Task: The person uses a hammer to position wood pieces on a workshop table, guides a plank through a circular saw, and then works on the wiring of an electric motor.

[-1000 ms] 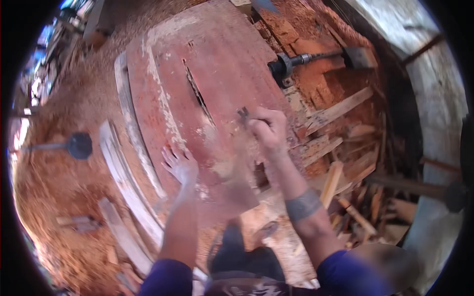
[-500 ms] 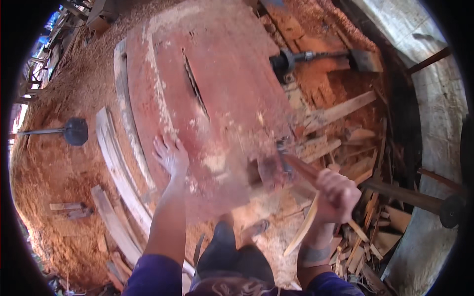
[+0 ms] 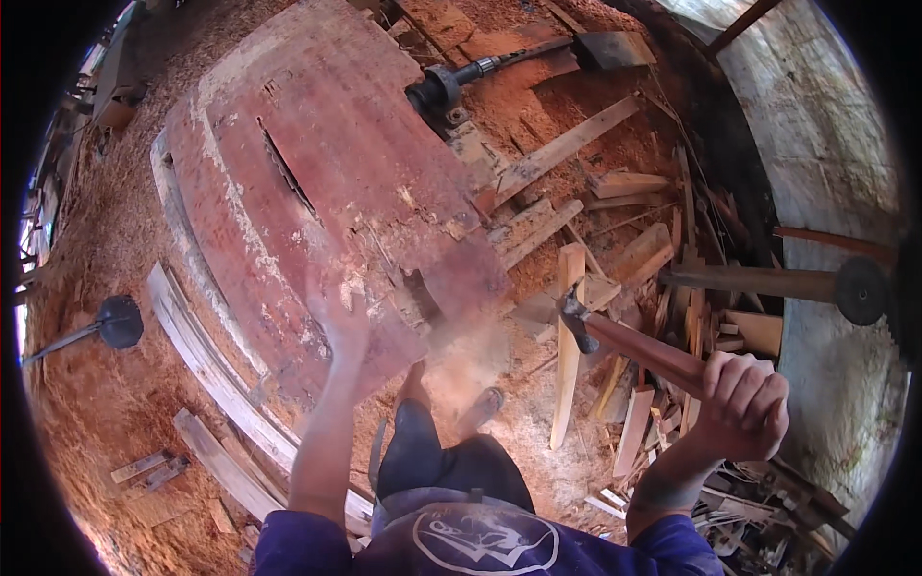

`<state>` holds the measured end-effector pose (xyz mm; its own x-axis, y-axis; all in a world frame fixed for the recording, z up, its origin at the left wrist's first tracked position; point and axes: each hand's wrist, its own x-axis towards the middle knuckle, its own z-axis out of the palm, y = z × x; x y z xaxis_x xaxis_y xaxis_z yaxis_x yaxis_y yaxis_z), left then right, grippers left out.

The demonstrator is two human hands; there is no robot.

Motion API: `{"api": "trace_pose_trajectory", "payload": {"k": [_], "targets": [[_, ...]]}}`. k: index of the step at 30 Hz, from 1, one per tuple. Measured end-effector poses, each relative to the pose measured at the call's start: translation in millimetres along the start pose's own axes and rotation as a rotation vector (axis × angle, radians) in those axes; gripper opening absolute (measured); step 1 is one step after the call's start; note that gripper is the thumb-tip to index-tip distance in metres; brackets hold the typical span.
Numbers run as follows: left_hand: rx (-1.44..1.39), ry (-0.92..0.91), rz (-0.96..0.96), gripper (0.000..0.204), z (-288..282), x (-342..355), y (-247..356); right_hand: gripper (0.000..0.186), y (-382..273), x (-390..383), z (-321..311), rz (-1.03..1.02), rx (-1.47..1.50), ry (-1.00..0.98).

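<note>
Off red board (image 3: 355, 115) edge, right hand (image 3: 745, 407) holds hammer (image 3: 653, 356) clear.

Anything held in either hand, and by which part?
Right hand: hammer, near the end of its handle. Left hand: blurred at the reddish slab, no hold visible.

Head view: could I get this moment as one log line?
right hand: gripping hammer | left hand: blurred, over reddish board | hammer: apart from board

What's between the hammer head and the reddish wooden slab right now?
Head view: wood offcuts lie between the hammer head and the reddish wooden slab; a pale wooden strip passes partly behind the hammer head.
</note>
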<state>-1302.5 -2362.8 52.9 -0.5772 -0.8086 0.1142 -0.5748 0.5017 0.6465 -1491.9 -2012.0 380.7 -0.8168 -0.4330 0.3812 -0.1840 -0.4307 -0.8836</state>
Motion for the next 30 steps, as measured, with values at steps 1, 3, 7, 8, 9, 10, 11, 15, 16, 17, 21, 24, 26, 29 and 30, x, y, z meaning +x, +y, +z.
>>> {"api": "trace_pose_trajectory", "payload": {"k": [1, 3, 7, 8, 9, 10, 11, 15, 16, 17, 21, 24, 26, 29, 30], "targets": [[0.009, -0.063, 0.03, 0.047, -8, -7, 13, 0.041, -4, 2, 1, 0.031, -0.01, -0.002], [0.019, -0.098, 0.05, 0.044, -23, -9, 6, 0.04, -2, 8, 10, 0.055, -0.007, -0.029], [0.104, 0.077, -0.09, 0.041, -34, 46, -78, 0.033, 32, 28, 33, 0.239, -0.12, -0.062], [0.152, 0.15, -0.133, 0.044, -35, 70, -102, 0.033, 45, 39, 44, 0.272, -0.156, -0.04], [0.236, 0.228, -0.152, 0.043, -34, 97, -129, 0.033, 62, 53, 60, 0.264, -0.132, -0.066], [0.243, 0.255, -0.165, 0.043, -36, 126, -146, 0.034, 77, 70, 78, 0.275, -0.155, -0.028], [0.327, 0.237, -0.234, 0.044, -39, 158, -163, 0.034, 93, 89, 98, 0.285, -0.178, 0.013], [0.489, 0.296, -0.429, 0.054, -19, 251, -209, 0.034, 192, 191, 217, 0.443, -0.14, -0.03], [0.474, 0.294, -0.437, 0.054, -7, 264, -201, 0.034, 228, 222, 230, 0.485, -0.073, -0.097], [0.508, 0.293, -0.45, 0.057, 3, 273, -188, 0.034, 262, 250, 261, 0.501, -0.125, -0.053], [0.557, 0.241, -0.463, 0.058, -1, 287, -177, 0.03, 428, 359, 354, 0.52, -0.079, -0.108], [0.579, 0.177, -0.5, 0.059, -7, 294, -177, 0.025, 536, 431, 421, 0.527, -0.231, -0.092], [0.594, 0.161, -0.518, 0.06, -15, 294, -182, 0.024, 599, 459, 464, 0.526, -0.358, -0.052], [0.537, 0.107, -0.513, 0.062, 0, 304, -165, 0.023, 695, 535, 445, 0.276, -0.747, -0.318], [0.534, 0.093, -0.522, 0.062, -2, 305, -168, 0.022, 708, 542, 462, 0.189, -0.848, -0.412]]}}
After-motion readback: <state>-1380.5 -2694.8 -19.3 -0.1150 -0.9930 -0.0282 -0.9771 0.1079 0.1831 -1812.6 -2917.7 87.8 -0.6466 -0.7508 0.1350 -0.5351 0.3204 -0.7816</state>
